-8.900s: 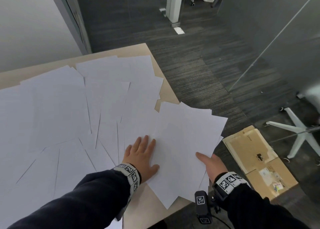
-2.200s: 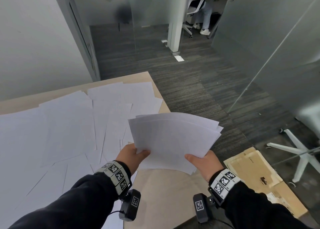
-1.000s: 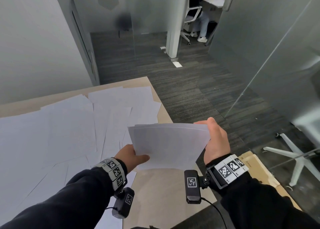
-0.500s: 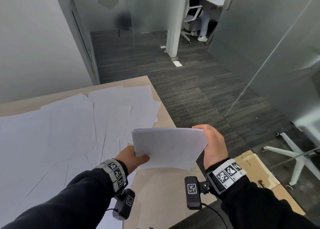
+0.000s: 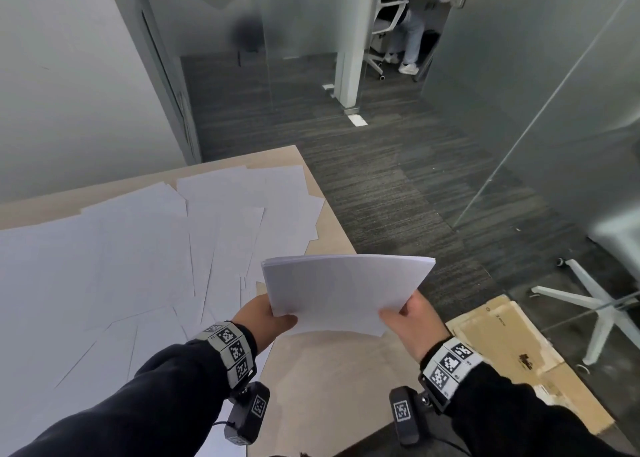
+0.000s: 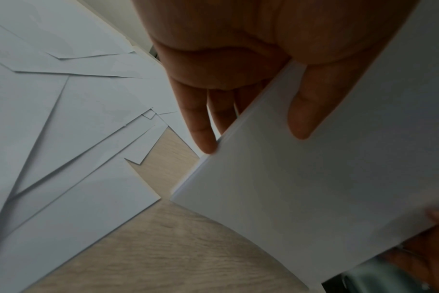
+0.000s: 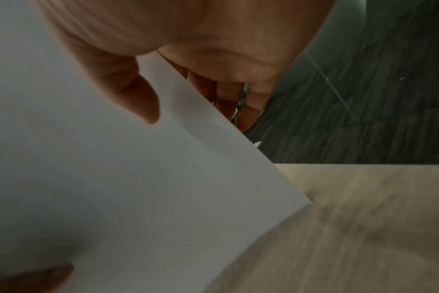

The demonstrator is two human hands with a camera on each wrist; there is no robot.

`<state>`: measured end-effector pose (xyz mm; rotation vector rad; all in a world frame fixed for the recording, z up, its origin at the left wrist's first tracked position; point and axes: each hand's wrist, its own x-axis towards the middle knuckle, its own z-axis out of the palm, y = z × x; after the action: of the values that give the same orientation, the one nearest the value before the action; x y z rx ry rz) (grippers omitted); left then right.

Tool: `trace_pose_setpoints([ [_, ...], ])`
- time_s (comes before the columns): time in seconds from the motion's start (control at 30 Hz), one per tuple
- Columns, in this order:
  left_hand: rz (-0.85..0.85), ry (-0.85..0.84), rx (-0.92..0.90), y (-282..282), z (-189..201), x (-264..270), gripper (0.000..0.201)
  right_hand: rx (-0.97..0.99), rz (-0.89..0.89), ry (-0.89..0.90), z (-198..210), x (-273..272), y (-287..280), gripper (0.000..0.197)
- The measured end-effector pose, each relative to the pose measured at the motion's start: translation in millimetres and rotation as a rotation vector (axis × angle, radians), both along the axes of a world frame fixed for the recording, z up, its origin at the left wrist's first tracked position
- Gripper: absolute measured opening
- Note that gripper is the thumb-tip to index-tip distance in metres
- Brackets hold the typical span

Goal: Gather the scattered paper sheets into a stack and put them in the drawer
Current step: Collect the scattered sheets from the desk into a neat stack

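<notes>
Both hands hold a squared stack of white sheets above the near right corner of the wooden table. My left hand pinches its near left corner, thumb on top and fingers underneath; the stack fills the right of the left wrist view. My right hand pinches the near right corner the same way, as the right wrist view shows over the stack. Several loose sheets still lie spread over the table to the left, overlapping one another. No drawer is in view.
The table's right edge drops to dark carpet. Flattened cardboard lies on the floor at the right, beside a white chair base behind a glass wall. A person sits on a chair far back.
My right hand has left the stack's far right edge and now pinches its near right corner. The sheets, fanned out two seconds ago, are now squared into one even stack.
</notes>
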<state>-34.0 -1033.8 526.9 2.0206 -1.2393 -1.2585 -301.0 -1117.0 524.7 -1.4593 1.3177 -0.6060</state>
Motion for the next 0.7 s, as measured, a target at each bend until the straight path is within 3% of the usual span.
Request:
trace_pose_setpoints([
  [0.07,0.009,-0.004,0.003,-0.4,-2.4,-1.4,0.023,0.028,0.019,0.091,-11.0,-0.4,0.6,0.032],
  [0.37,0.017,-0.082,0.031,-7.9,-9.6,-5.4,0.016,0.025,-0.020,0.109,-8.2,7.7,1.9,0.025],
  [0.53,-0.007,0.030,0.013,-15.9,-17.5,-7.4,0.027,0.102,-0.102,0.082,-7.9,3.7,-5.5,0.034],
  [0.7,-0.035,-0.047,0.123,-16.3,-40.6,-17.5,0.026,0.258,-0.014,0.290,-37.2,-8.9,-2.6,0.031],
])
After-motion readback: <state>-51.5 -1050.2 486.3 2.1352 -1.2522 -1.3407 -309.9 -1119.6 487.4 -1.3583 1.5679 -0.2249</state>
